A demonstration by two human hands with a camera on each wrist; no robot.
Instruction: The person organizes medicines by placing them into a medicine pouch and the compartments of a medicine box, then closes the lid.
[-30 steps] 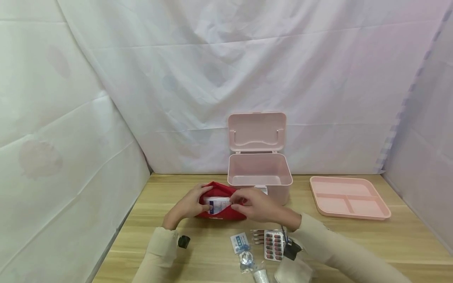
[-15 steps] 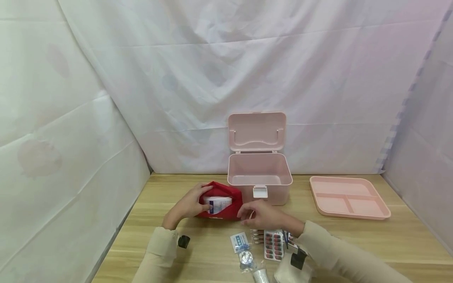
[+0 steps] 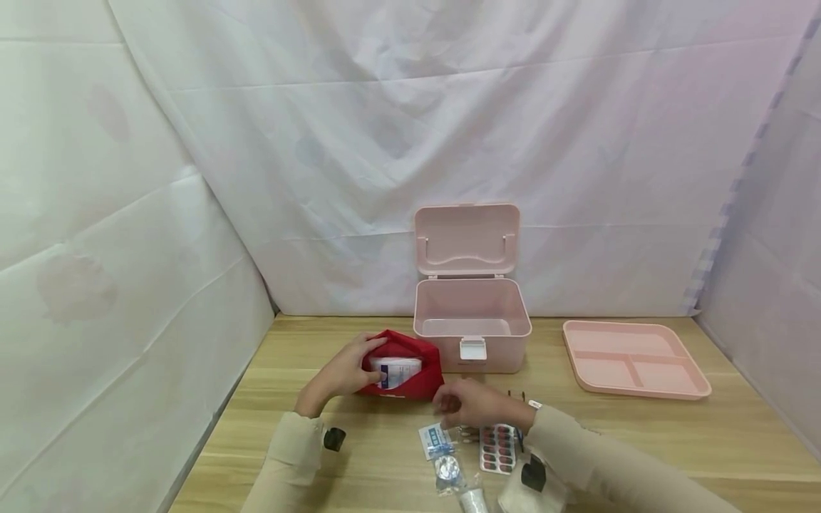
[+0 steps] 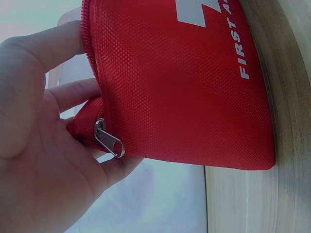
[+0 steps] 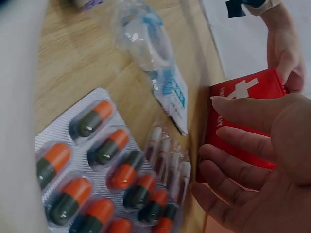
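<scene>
My left hand holds the left end of a red first-aid pouch whose unzipped mouth gapes upward. A metal zipper pull hangs beside the palm in the left wrist view. Inside the pouch lies a white packet with a dark blue patch. My right hand, fingers loosely bent and holding nothing, hovers just right of the pouch. Below it are clear-wrapped swabs and a blister pack of orange-and-dark capsules. A white-and-blue sachet lies to its left.
Behind the pouch stands a pink box, lid raised. A pink divided tray lies at the right. Toward the front are a clear-wrapped round item, a white roll and a pale bundle. White cloth hangs behind the table.
My right hand has let go of the pouch's right edge and moved down toward the swabs and capsules. My left hand has kept its hold on the pouch.
</scene>
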